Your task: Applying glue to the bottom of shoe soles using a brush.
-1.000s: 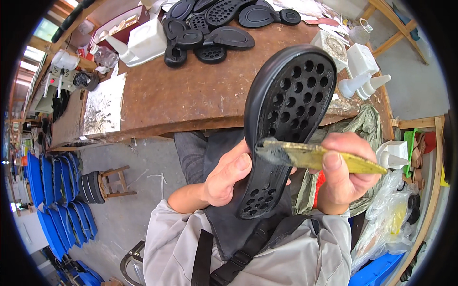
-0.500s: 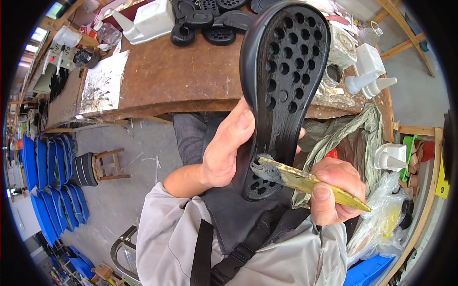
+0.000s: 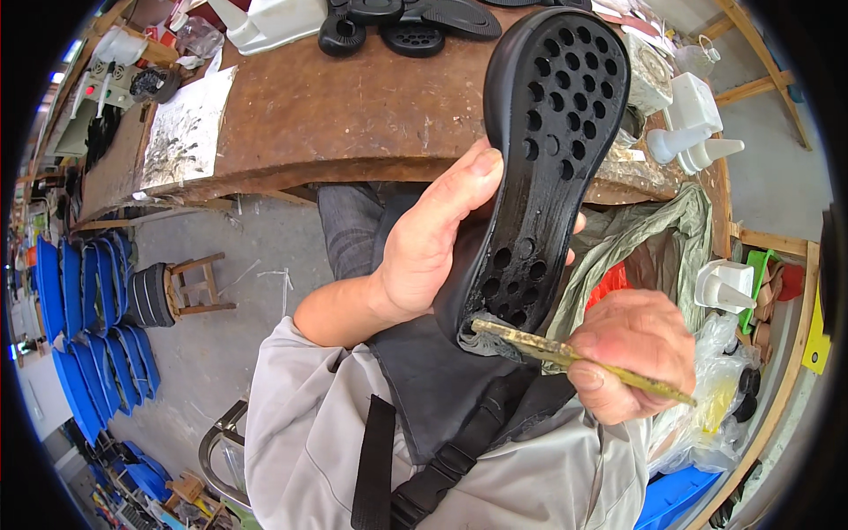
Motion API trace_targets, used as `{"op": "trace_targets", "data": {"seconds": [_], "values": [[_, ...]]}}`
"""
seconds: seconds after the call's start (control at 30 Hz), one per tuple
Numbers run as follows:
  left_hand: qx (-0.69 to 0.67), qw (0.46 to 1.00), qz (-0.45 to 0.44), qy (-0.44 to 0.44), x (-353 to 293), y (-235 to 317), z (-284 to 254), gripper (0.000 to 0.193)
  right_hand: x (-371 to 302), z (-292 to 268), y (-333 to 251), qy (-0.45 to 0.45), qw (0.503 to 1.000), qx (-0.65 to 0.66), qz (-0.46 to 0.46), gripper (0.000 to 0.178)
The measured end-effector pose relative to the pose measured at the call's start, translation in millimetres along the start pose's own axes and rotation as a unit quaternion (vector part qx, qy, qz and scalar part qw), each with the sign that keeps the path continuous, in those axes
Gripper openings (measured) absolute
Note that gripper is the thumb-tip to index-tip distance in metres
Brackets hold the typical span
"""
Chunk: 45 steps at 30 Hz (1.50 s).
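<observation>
Black shoe sole (image 3: 541, 168) sat gripped in the left hand (image 3: 430, 243) while the right hand (image 3: 632, 353) pinched a gluey brush (image 3: 565, 355) at its heel, seemingly mid-gluing, needing steady strokes upward next

The shoe sole (image 3: 539, 168) in the left hand's fingers (image 3: 459, 190) is black with rows of round holes. The brush (image 3: 565, 356) in the right hand's fingers (image 3: 587, 378) is yellow-gold. Beyond the fingers, the worktop (image 3: 353, 106) is brown and stained.

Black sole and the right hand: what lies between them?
In the head view, only the glue-caked brush bridges them: right hand grips its handle, bristles touching the black sole heel.
</observation>
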<state>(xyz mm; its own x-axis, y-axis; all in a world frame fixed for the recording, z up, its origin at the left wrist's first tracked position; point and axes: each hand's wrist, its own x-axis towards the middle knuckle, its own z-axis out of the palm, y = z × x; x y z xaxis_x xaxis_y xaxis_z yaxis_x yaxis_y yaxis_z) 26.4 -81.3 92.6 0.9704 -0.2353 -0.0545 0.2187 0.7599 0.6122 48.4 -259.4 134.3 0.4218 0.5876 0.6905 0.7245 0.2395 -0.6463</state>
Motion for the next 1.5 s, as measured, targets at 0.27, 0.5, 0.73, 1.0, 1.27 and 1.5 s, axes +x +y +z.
{"op": "trace_targets", "data": {"seconds": [0.27,0.5,0.73,1.0,1.27,1.5], "values": [[-0.055,0.998,-0.032,0.011,3.7,-0.4,-2.2,0.048,8.3,-5.6,7.6,0.002,0.999,0.020,0.039,0.022],[-0.101,0.990,-0.095,0.006,8.0,-6.7,-9.5,0.047,17.0,-13.9,11.7,-0.107,0.994,0.027,-0.009,0.024],[-0.122,0.986,-0.108,-0.044,10.8,-4.9,-12.4,0.041,29.2,-19.0,27.6,-0.066,0.997,0.039,-0.011,0.017],[-0.128,0.984,-0.125,-0.003,17.2,-4.8,-10.3,0.039,29.3,-15.4,27.3,-0.101,0.994,0.038,-0.006,0.017],[-0.194,0.972,-0.124,-0.045,18.6,-3.2,-17.7,0.030,32.0,-12.1,30.7,-0.079,0.995,0.063,0.006,0.016],[-0.155,0.969,-0.190,0.010,20.6,-5.3,-22.1,0.030,35.3,-17.5,38.7,-0.170,0.979,0.103,-0.041,0.017]]}}
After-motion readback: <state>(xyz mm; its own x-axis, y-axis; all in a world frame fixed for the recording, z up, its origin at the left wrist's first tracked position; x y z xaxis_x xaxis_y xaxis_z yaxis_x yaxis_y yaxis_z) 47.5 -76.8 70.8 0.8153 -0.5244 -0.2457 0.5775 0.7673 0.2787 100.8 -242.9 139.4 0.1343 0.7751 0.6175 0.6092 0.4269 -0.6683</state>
